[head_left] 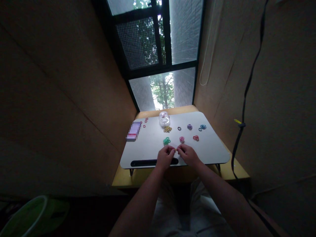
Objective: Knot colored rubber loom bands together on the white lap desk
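My left hand [165, 157] and my right hand [189, 156] meet over the front of a white lap table [145, 148]. Between their pinched fingertips is a small yellow hair tie [175, 149], mostly covered by the fingers. Just beyond the hands lie a green bunch of hair ties [167, 141], a pink bunch [182, 139] and a red bunch [196, 138]. Farther back are a yellow pile [168, 129], a dark ring [179, 128], a purple bunch [189, 126] and a blue bunch [203, 126].
A clear plastic container [164, 119] stands at the back of the table. Several loose red rings [146, 120] lie near a blurred phone-like object [133, 131] at left. A black slot [143, 163] runs along the front edge. A dark cord [244, 105] hangs at right.
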### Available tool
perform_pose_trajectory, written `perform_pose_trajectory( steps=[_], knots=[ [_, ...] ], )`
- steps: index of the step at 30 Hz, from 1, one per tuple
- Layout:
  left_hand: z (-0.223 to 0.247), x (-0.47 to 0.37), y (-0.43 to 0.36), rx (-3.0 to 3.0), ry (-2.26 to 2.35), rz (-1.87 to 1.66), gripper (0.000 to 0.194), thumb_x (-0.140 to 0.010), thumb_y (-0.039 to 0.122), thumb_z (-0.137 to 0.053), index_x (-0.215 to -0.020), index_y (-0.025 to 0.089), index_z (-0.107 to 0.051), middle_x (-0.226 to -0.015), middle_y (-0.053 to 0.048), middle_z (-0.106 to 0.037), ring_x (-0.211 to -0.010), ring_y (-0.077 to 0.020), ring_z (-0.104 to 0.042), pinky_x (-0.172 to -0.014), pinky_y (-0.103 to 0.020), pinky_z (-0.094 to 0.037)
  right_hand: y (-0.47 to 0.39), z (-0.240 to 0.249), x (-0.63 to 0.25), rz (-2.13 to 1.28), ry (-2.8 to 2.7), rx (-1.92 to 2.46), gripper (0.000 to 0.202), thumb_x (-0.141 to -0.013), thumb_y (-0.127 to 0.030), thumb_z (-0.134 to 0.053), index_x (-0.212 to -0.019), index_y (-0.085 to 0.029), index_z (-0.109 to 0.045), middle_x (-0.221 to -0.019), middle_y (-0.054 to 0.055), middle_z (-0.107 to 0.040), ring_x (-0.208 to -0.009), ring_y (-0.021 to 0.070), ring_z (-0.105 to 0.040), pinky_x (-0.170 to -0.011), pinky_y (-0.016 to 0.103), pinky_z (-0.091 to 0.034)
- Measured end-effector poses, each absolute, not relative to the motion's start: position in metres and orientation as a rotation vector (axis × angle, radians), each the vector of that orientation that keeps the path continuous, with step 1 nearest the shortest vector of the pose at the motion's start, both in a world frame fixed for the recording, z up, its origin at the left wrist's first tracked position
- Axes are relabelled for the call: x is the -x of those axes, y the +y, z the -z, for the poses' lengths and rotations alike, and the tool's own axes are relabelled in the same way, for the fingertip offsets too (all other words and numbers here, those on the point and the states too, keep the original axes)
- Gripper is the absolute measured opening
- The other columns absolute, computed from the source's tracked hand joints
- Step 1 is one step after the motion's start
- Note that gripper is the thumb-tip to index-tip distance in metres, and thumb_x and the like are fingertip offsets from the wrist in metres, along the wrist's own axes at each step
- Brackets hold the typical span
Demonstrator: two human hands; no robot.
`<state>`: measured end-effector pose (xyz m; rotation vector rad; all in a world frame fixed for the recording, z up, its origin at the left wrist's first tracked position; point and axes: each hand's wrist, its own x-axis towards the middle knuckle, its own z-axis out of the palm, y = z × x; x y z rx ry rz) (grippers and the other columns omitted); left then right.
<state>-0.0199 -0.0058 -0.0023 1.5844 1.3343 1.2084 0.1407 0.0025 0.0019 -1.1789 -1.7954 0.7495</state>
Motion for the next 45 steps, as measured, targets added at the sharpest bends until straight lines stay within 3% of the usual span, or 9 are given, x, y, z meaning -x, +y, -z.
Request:
perform_pose_trajectory(
  steps=[10, 33, 45],
  knots=[
    [-0.001, 0.021, -0.006, -1.563, 1.321, -1.233, 0.018, -0.078, 0.034, -0.062, -0.078, 0.016, -0.065, -0.063, 0.003, -0.055, -0.059, -0.0099, -0.048, -0.058, -0.022, -0.038, 0.002, -0.004, -0.140, -0.814, -1.777, 1.129, 0.020, -0.088, -0.031, -0.050, -0.080, -0.019, -0.064, -0.069, 0.000, -0.064, -0.062, 0.0131, -0.056, -0.060, 0.023, -0.041],
    [-0.005, 0.022, -0.009, -1.488, 1.230, -1.229, 0.022, -0.078, 0.037, -0.062, -0.077, 0.015, -0.063, -0.061, 0.003, -0.052, -0.059, -0.0097, -0.046, -0.057, -0.023, -0.038, -0.001, -0.004, -0.139, -0.659, -1.815, 1.187, 0.017, -0.084, -0.026, -0.052, -0.069, -0.018, -0.057, -0.060, -0.002, -0.055, -0.056, 0.0119, -0.049, -0.056, 0.024, -0.035],
    [-0.026, 0.081, 0.054, -1.432, 1.413, -1.369, 0.030, -0.075, 0.044, -0.063, -0.081, 0.015, -0.067, -0.074, -0.003, -0.065, -0.067, -0.0125, -0.055, -0.061, -0.023, -0.044, -0.001, -0.009, -0.139, -0.682, -1.822, 1.187, 0.015, -0.083, -0.024, -0.051, -0.070, -0.020, -0.056, -0.062, -0.002, -0.056, -0.058, 0.0130, -0.051, -0.058, 0.024, -0.037]
  ],
)
